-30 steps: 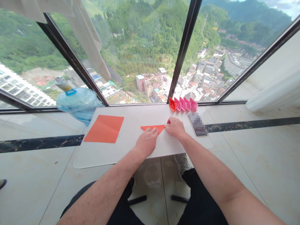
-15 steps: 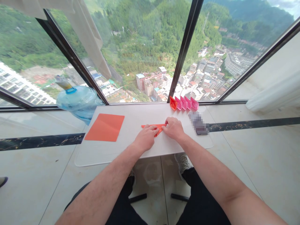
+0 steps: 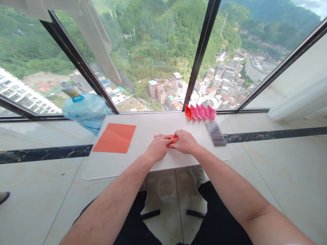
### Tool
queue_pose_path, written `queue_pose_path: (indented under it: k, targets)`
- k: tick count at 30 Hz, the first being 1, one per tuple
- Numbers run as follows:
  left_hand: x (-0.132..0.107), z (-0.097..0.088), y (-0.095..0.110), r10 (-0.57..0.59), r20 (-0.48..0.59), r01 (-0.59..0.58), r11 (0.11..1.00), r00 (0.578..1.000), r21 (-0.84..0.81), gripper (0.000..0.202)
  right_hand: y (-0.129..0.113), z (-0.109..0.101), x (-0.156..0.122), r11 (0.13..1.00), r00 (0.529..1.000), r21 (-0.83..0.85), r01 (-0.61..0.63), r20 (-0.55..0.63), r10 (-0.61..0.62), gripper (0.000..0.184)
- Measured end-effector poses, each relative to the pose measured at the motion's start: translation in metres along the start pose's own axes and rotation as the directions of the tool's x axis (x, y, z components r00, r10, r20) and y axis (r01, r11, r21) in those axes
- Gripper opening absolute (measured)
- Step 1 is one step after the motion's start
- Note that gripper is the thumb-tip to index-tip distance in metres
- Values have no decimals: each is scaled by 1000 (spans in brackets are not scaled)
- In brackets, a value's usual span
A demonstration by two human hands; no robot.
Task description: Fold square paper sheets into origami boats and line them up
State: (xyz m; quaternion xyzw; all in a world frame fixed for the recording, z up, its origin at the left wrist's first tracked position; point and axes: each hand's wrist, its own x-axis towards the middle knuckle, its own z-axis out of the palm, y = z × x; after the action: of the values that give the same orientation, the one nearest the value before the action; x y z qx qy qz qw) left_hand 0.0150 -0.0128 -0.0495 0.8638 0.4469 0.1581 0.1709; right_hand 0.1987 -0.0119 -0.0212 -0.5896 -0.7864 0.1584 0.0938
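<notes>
A folded orange paper [image 3: 171, 138] lies on the small white table [image 3: 143, 163], mostly hidden between my two hands. My left hand [image 3: 157, 148] presses on its left part with fingers curled over it. My right hand [image 3: 184, 142] pinches the paper's right end, fingers closed. Left of my hands lies a flat orange paper sheet [image 3: 114, 137]. At the table's far edge stands a row of folded paper pieces [image 3: 200, 112], one orange and the others pink.
A phone [image 3: 216, 133] lies at the table's right side. A large blue water bottle [image 3: 84, 109] lies on the floor by the window, left of the table. Window frames run right behind the table. My legs are under the table's near edge.
My right hand has slid left along the orange paper toward my left hand, folding the right tip in. Less of the paper shows now.
</notes>
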Motion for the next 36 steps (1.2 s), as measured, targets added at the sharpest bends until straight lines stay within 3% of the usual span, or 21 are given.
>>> queue_pose_path:
  k: [2, 3, 7, 10, 14, 20, 25, 31, 36]
  targets:
    - [-2, -2, 3, -23, -16, 23, 1000, 1000, -7, 35, 7, -1, 5, 998, 997, 51, -31, -65, 34, 21]
    - [-2, -3, 5, -45, -32, 46, 999, 998, 2, 36, 9, -1, 7, 998, 996, 52, -38, -83, 43, 21]
    - [-4, -10, 6, -207, -131, 222, 969, 969, 112, 49, 12, -3, 11, 1000, 999, -26, 7, -35, -8, 39]
    - [-4, -16, 4, -278, -115, 295, 939, 954, 178, 56, 7, -7, 11, 996, 999, -86, 31, 14, -30, 42]
    - [-4, -20, 3, -283, -66, 290, 931, 957, 221, 47, 3, -9, 10, 994, 998, -97, 47, 51, -43, 37]
    - [-5, -24, 2, -264, -59, 270, 944, 963, 190, 19, 5, -7, 9, 993, 996, -85, 83, 49, -79, 28]
    - [-5, -27, 4, -262, -48, 267, 953, 964, 142, 15, 5, -7, 8, 990, 989, -48, 134, 73, -130, 38]
    - [-5, -26, 3, -266, -7, 264, 954, 964, 142, 32, 1, -9, 8, 980, 976, -73, 188, 130, -177, 41]
    - [-6, -26, 4, -226, -10, 223, 953, 974, 206, 17, -3, -10, 9, 978, 972, -97, 186, 161, -169, 36]
